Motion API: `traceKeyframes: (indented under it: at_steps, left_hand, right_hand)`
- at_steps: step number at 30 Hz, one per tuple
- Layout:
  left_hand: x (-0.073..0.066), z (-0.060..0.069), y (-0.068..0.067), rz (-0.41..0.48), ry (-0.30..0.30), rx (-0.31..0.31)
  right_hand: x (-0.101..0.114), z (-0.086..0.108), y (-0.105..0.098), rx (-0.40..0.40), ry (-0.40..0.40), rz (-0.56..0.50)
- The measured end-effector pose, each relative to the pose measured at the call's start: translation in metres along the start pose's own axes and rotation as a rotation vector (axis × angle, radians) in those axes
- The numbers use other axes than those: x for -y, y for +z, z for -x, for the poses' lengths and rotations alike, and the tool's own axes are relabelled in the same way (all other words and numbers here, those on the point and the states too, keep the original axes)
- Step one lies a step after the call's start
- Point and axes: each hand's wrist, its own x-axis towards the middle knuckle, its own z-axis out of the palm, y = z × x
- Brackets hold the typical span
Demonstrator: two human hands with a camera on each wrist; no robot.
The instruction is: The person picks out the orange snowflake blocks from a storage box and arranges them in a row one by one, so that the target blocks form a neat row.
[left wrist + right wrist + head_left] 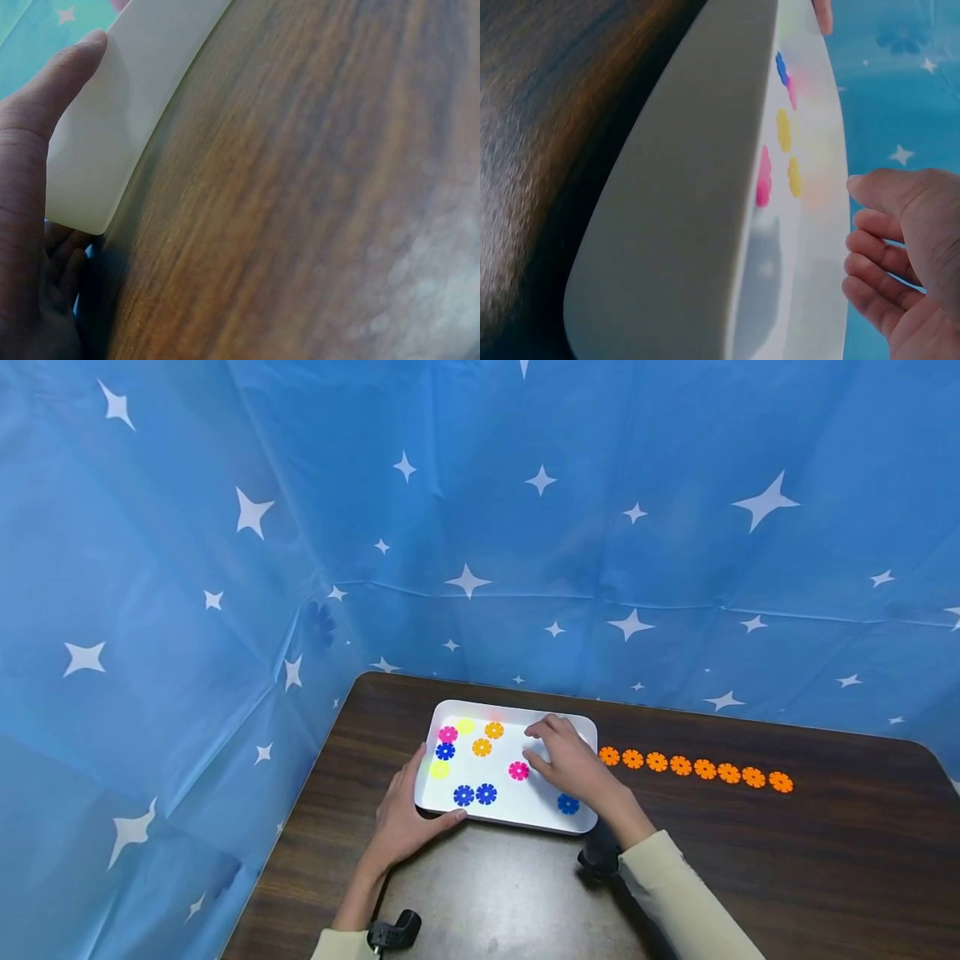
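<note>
A shallow white tray (517,806) lies on the table and holds flower-shaped notched discs. Inside it are a pink disc (518,770) near the middle, an orange disc (482,747), a yellow disc (440,769), a blue disc (486,794) and several others. My left hand (405,817) grips the tray's near left corner, thumb along the front rim and fingers at the left side. Over the right part of the tray hovers my right hand (567,762), thumb and fingers apart; no disc shows between them. In the right wrist view, its fingers (881,255) are loosely bent beside the tray.
A straight row of several orange discs (680,765) runs rightward across the dark wooden table (840,835) from the tray's right side. Blue star-patterned cloth (480,527) hangs behind the table and on its left. Black wrist straps (393,932) sit by the cuffs.
</note>
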Motion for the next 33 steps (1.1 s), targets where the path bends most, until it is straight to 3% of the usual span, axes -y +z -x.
traceKeyframes:
  at_steps: [28, 33]
  left_hand:
    - [0.001, 0.0, 0.0, -0.022, 0.012, 0.002]
    - [0.001, 0.0, 0.0, -0.025, 0.018, -0.005]
  right_hand:
    - [0.02, -0.036, 0.031, 0.115, -0.068, 0.031]
    - [0.025, -0.042, 0.036, 0.109, -0.114, 0.046]
